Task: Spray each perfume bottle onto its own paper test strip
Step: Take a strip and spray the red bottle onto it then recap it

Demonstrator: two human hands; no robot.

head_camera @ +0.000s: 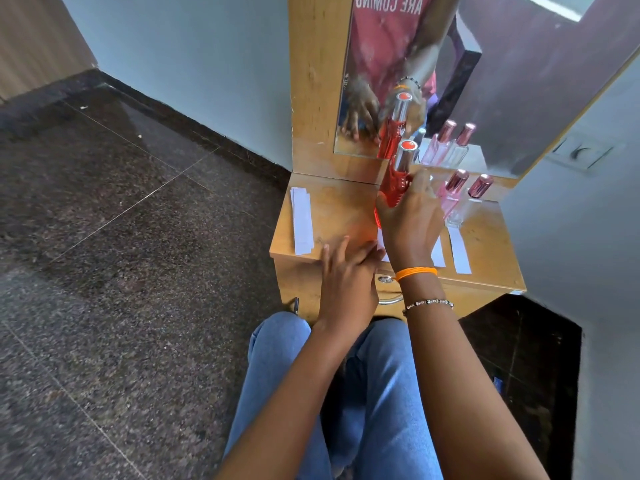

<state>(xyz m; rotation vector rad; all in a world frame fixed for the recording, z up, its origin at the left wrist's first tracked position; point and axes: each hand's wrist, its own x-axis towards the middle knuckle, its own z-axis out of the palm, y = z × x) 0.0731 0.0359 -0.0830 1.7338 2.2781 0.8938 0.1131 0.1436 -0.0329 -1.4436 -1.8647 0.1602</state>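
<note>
My right hand (410, 220) is wrapped around a tall red perfume bottle (396, 183) with a silver cap, standing upright on the small wooden dresser top (336, 209). Flat on the front edge of the dresser lies my left hand (348, 268), its fingers spread beside a white paper strip (382, 247) that is mostly hidden under my right hand. To the right stand a pink bottle (450, 194) and a clear bottle (469, 202), both with rose caps. One strip (460, 250) lies in front of the clear bottle, and another strip (438, 252) peeks out beside my right wrist.
A stack of spare white strips (302, 220) lies at the dresser's left edge. A mirror (433, 81) rises behind the bottles and reflects them. Walls close in on the right and behind. A drawer lock and ring handle (388, 289) sit below the front edge. Dark stone floor spreads left.
</note>
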